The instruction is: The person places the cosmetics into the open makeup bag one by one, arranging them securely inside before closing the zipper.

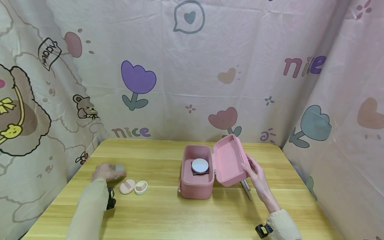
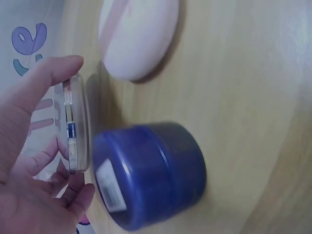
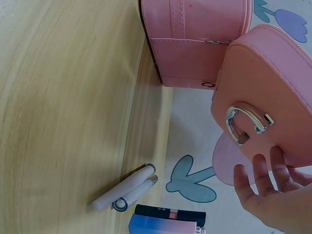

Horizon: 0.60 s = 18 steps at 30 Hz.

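At the table's left side my left hand (image 1: 103, 171) pinches a flat, round, pale compact (image 2: 78, 124) by its edge, between thumb and fingers. Beside it in the left wrist view lies a blue jar (image 2: 151, 173) with a white label; I cannot make it out in the head view. A pink cosmetic case (image 1: 197, 191) stands mid-table with its lid (image 1: 229, 160) swung out to the right. My right hand (image 1: 258, 178) holds the lid's outer edge, thumb on the rim and fingers against the outside. Inside the case sits a round white-topped item (image 1: 200, 165) over something dark.
Near the left hand lie a round powder puff (image 1: 127, 186) and a small round white-rimmed item (image 1: 141, 187). Right of the case are slim pale tubes (image 3: 124, 187) and a blue-pink box (image 3: 163, 225) beside a black tube (image 3: 170, 213). Printed curtain (image 1: 186, 66) hangs behind the table.
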### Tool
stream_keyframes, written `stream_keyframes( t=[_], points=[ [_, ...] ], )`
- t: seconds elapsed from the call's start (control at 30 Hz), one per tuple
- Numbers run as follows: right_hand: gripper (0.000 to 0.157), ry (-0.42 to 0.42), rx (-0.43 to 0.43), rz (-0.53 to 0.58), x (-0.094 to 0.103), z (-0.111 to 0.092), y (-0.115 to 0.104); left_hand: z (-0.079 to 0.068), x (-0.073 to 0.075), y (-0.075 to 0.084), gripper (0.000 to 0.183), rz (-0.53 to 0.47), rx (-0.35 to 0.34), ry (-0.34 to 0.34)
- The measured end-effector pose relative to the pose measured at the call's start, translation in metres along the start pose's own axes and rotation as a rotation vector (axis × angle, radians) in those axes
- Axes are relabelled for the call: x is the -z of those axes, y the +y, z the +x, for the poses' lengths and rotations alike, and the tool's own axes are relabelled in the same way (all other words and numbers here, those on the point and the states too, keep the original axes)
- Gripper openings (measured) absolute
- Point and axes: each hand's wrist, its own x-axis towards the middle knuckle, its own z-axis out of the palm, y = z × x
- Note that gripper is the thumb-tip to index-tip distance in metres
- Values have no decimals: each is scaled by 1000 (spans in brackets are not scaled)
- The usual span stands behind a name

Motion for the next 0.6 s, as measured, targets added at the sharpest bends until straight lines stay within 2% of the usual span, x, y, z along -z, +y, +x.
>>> stream_keyframes(
  t=[0.23,0.4,0.6],
  points=[
    [57,2,0,3,0,0,0,1,-1,19,95,-57,-76,68],
    [57,3,8,12,0,-1,-1,5,-7,34,91,-86,-133,133],
    [57,6,6,9,0,-1,0,6,-11,57,89,-111,-198,161]
  ],
)
